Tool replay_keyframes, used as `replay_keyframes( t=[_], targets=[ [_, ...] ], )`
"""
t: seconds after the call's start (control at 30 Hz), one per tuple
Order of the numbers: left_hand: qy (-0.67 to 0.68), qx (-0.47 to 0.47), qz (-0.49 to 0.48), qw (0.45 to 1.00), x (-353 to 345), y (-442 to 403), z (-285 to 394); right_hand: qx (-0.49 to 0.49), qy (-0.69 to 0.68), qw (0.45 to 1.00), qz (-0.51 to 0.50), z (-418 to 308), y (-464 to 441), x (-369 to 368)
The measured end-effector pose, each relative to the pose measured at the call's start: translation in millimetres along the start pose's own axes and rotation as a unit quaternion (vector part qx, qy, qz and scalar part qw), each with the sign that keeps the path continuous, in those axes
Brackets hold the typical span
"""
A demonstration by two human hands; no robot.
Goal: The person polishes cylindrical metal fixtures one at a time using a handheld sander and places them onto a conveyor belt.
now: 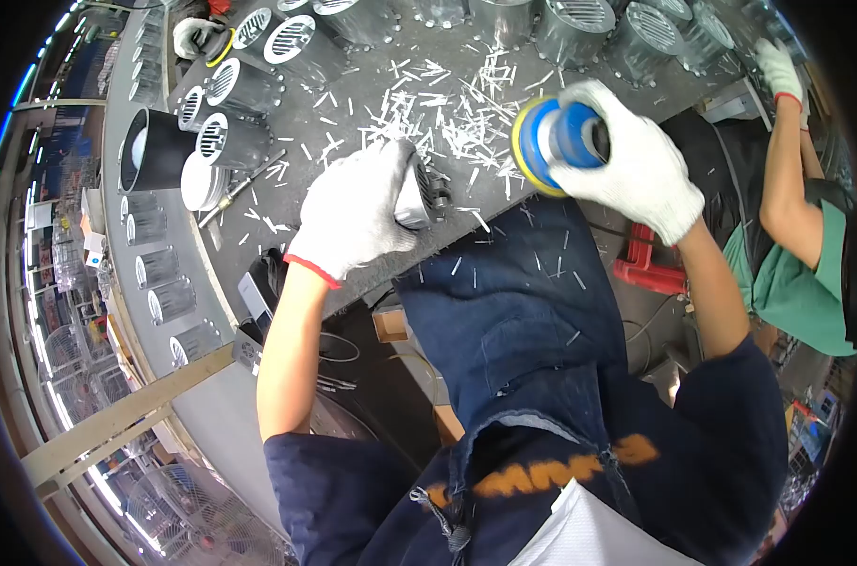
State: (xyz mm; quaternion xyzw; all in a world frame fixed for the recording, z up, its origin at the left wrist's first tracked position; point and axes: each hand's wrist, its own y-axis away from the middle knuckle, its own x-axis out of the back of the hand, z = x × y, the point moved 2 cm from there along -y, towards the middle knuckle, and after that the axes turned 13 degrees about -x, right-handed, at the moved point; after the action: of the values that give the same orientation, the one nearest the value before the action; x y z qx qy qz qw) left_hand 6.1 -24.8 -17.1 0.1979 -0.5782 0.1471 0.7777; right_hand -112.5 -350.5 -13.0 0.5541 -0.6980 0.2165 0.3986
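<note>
My left hand point(357, 206), in a white glove with a red cuff, grips a metal cylinder part point(415, 195) at the table's front edge. Dark bolt-like pieces stick out on the part's right side. In my right hand point(636, 160), also gloved in white, is a round blue tool point(558, 135) with a yellow rim, tilted so its flat face points left. The tool and the metal part are apart. Many thin white strips point(466, 123) lie scattered on the dark table point(372, 90) behind and between my hands.
Slotted metal cylinders point(576, 30) line the table's back and left. A black cup point(155, 151), white discs point(202, 184) and a brush-like tool point(241, 189) stand left. A red tool point(649, 264) is below right. A co-worker's gloved hand point(778, 71) is at right, another gloved hand point(194, 38) upper left.
</note>
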Motion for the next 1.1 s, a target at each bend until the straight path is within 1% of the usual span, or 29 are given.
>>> replay_keyframes(
  t=[0.03, 0.07, 0.1, 0.13, 0.17, 0.2, 0.23, 0.3, 0.33, 0.37, 0.43, 0.47, 0.5, 0.57, 0.6, 0.67, 0.7, 0.77, 0.8, 0.87, 0.9, 0.93, 0.97, 1.0, 1.07, 1.1],
  targets=[
    [0.086, 0.027, -0.013, 0.996, 9.2, 1.2, -0.5, 0.004, -0.008, 1.000, 0.010, 3.4, 7.0, 0.7],
    [0.128, 0.063, -0.015, 0.990, 21.3, 6.6, 2.4, 0.006, -0.025, 1.000, 0.004, 8.8, 12.2, 1.5],
    [0.123, 0.065, -0.013, 0.990, 22.4, 11.3, -7.1, -0.009, -0.023, 1.000, -0.006, 12.0, 17.4, 3.1],
    [0.334, 0.046, 0.002, 0.941, 16.8, 18.4, -20.9, -0.007, -0.027, 1.000, -0.005, 14.7, 21.5, 3.7],
    [0.529, 0.024, 0.018, 0.848, 10.1, 24.8, -31.7, -0.004, -0.031, 1.000, -0.004, 16.5, 23.8, 3.9],
    [0.592, 0.009, 0.022, 0.806, 3.4, 30.4, -37.6, 0.004, -0.033, 0.999, -0.002, 18.0, 26.3, 4.2],
    [0.660, 0.015, 0.035, 0.750, -6.4, 39.4, -43.2, 0.003, -0.043, 0.999, -0.002, 19.6, 28.3, 4.6],
    [0.730, 0.017, 0.049, 0.681, -21.8, 57.2, -45.6, 0.009, -0.055, 0.998, 0.000, 18.7, 31.4, 4.8],
    [0.753, 0.027, 0.072, 0.653, -29.5, 67.1, -47.6, 0.006, -0.057, 0.998, -0.002, 17.7, 32.8, 4.9],
    [0.751, 0.027, 0.075, 0.655, -40.5, 74.7, -52.5, 0.001, -0.058, 0.998, -0.004, 17.8, 33.3, 5.4],
    [0.804, 0.067, 0.116, 0.579, -62.4, 86.1, -61.9, 0.009, -0.062, 0.998, -0.006, 18.0, 34.7, 6.4],
    [0.840, 0.055, 0.115, 0.527, -69.1, 88.8, -64.9, 0.003, -0.060, 0.998, -0.008, 16.4, 36.0, 7.3],
    [0.839, 0.053, 0.116, 0.529, -79.6, 92.3, -72.9, -0.003, -0.057, 0.998, -0.009, 15.2, 36.0, 8.2],
    [0.868, 0.072, 0.154, 0.466, -103.4, 103.2, -90.4, 0.008, -0.058, 0.998, -0.002, 16.8, 37.2, 7.9],
    [0.868, 0.072, 0.155, 0.466, -106.2, 104.4, -91.6, 0.016, -0.059, 0.998, 0.003, 17.2, 38.1, 7.9],
    [0.891, 0.079, 0.169, 0.415, -109.9, 106.2, -95.6, 0.011, -0.057, 0.998, 0.001, 15.2, 40.9, 9.1],
    [0.890, 0.077, 0.169, 0.416, -105.2, 104.4, -92.3, 0.006, -0.054, 0.999, -0.003, 14.5, 41.0, 9.7],
    [0.884, 0.069, 0.152, 0.437, -97.6, 102.7, -83.2, 0.008, -0.052, 0.999, -0.006, 14.8, 41.0, 10.1],
    [0.884, 0.070, 0.151, 0.437, -87.1, 97.5, -76.3, 0.008, -0.051, 0.999, -0.011, 15.5, 41.8, 10.2],
    [0.786, 0.038, 0.077, 0.612, -54.4, 77.7, -57.3, -0.001, -0.049, 0.999, -0.011, 17.5, 43.2, 8.8],
    [0.787, 0.038, 0.077, 0.611, -36.5, 63.9, -45.7, -0.007, -0.046, 0.999, -0.012, 18.7, 43.0, 7.6],
    [0.665, 0.037, 0.053, 0.744, -19.1, 49.0, -32.4, -0.007, -0.044, 0.999, -0.014, 19.9, 43.4, 6.6],
    [0.522, 0.036, 0.027, 0.852, -8.5, 39.2, -21.8, 0.004, -0.045, 0.999, -0.008, 20.8, 44.2, 6.1],
    [0.524, 0.036, 0.028, 0.851, -4.8, 34.7, -15.1, 0.016, -0.046, 0.999, -0.001, 21.0, 44.6, 6.0],
    [0.340, 0.038, -0.035, 0.939, -0.9, 25.8, -6.2, 0.013, -0.053, 0.998, -0.004, 20.7, 44.9, 5.4],
    [0.344, 0.037, -0.036, 0.938, 2.8, 21.1, 1.1, 0.007, -0.062, 0.998, -0.010, 21.2, 46.9, 4.7]
  ],
)
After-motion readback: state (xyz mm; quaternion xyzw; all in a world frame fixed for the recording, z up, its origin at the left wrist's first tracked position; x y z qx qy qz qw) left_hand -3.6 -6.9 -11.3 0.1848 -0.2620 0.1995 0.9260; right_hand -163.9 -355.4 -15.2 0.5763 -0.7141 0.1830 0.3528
